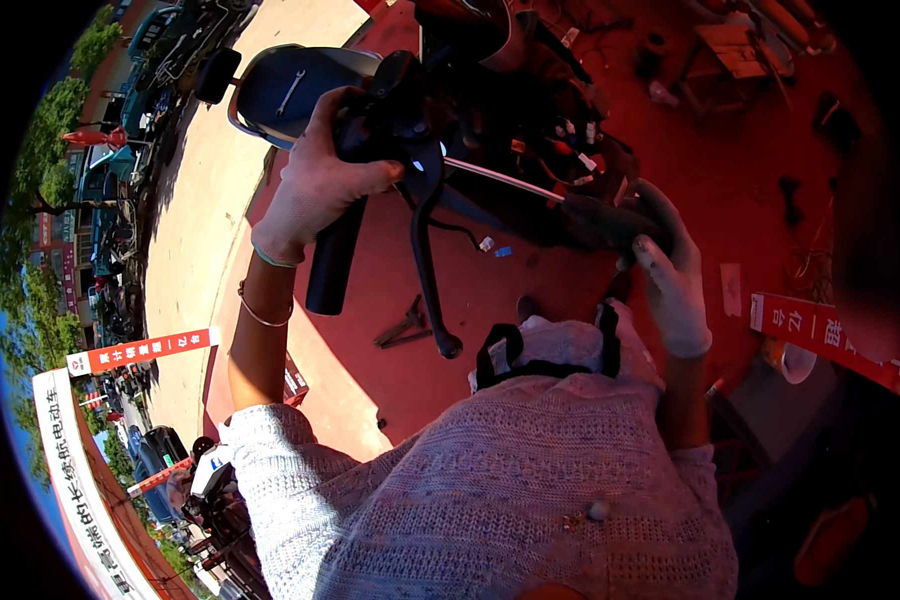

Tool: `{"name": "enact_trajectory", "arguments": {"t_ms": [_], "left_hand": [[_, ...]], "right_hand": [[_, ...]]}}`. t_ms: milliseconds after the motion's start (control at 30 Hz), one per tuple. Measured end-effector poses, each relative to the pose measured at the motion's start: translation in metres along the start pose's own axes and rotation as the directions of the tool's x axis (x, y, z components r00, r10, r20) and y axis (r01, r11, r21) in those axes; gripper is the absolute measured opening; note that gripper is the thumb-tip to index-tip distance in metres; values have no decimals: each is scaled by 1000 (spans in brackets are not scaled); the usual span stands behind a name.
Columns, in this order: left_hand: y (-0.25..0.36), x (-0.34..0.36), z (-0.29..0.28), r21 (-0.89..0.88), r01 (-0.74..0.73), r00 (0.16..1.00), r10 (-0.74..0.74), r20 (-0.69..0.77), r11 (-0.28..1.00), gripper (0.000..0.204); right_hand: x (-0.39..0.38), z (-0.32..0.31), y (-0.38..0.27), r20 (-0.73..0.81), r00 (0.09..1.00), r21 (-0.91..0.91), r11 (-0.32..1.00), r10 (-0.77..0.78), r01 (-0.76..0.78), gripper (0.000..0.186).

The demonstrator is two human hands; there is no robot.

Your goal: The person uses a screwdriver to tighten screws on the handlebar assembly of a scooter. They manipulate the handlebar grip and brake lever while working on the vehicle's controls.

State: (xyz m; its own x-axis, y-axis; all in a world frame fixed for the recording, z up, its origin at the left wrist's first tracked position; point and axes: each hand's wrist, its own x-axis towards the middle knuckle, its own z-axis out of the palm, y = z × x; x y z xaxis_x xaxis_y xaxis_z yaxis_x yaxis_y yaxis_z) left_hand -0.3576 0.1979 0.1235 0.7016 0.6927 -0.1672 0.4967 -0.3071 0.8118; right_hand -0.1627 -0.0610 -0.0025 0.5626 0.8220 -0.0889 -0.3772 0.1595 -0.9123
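Note:
My left hand [320,180], in a pale glove, wraps round the black switch housing [370,125] on a handlebar, its thumb lying across the near side. A black handlebar grip [336,262] extends below it, and a curved black brake lever [425,255] hangs beside the grip. My gloved right hand [672,265] has its fingers closed on the dark handle of a screwdriver [505,178]. The long silver shaft points left, with its end at the lever's mount; whether it sits in a screw I cannot tell. Loose wires with connectors [575,150] show behind the shaft.
A wrench [290,92] lies on a dark seat [315,75] at the upper left. A dark metal stand-like piece [405,325] is on the red floor. A wooden stool [725,60] stands at the far right. Parked vehicles [160,450] line the left side.

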Motion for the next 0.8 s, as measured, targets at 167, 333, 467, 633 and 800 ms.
{"name": "enact_trajectory", "arguments": {"t_ms": [167, 333, 467, 633, 800], "left_hand": [[1, -1, -1, -1, 58, 998, -58, 4, 998, 81], [4, -2, 2, -34, 17, 999, -18, -27, 999, 78], [4, -3, 2, -25, 30, 999, -30, -26, 999, 77], [6, -1, 0, -5, 55, 999, -55, -1, 998, 78], [5, -1, 1, 0, 54, 998, -54, -19, 999, 78]], "right_hand": [[6, -10, -11, 101, 983, 95, 982, 153, -162, 48], [2, 0, -5, 10, 999, 65, 997, 45, -45, 47], [7, -12, -12, 156, 967, 103, 970, 201, -218, 45], [-1, 4, -4, -102, 987, 46, 992, 125, -121, 44], [4, 4, -3, -101, 988, 33, 993, 118, -115, 44]]}}
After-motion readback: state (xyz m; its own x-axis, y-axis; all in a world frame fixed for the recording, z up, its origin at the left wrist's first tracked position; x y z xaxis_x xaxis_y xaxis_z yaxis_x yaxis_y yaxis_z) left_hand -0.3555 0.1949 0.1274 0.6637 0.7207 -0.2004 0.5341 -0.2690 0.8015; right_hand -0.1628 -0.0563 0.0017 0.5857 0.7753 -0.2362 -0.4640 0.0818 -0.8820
